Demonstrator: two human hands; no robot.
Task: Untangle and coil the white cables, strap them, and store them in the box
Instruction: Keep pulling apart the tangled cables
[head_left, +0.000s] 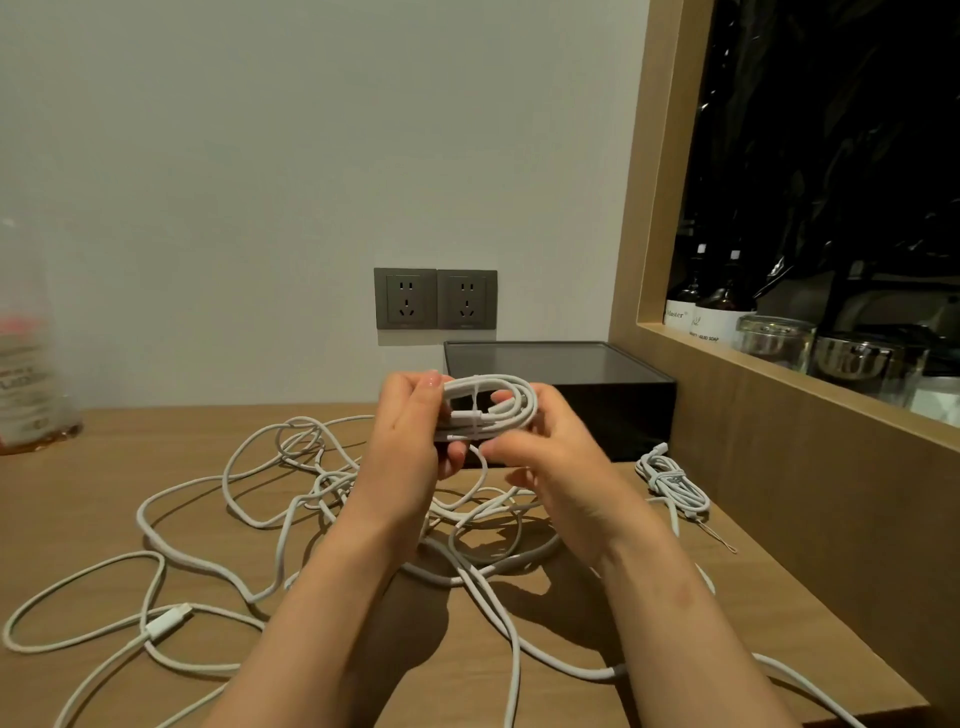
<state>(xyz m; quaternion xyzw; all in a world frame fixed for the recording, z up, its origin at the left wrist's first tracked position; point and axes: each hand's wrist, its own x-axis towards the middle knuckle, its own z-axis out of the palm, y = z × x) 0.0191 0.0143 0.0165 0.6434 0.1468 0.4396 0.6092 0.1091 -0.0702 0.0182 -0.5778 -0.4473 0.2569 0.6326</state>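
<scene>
Above surface (104, 493), your left hand (415, 431) and right hand (545, 457) gripped coiled cable (498, 395), strap (474, 410) around it. Second bundle (675, 483) lay strapped beside box (597, 395), unstored. Tangle (311, 467) lay loose: most coiling judged left.

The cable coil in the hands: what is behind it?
Behind the cable coil, which the left hand and right hand hold, stands the black box. The coil and hands cover its near left corner; that part cannot be seen.
</scene>
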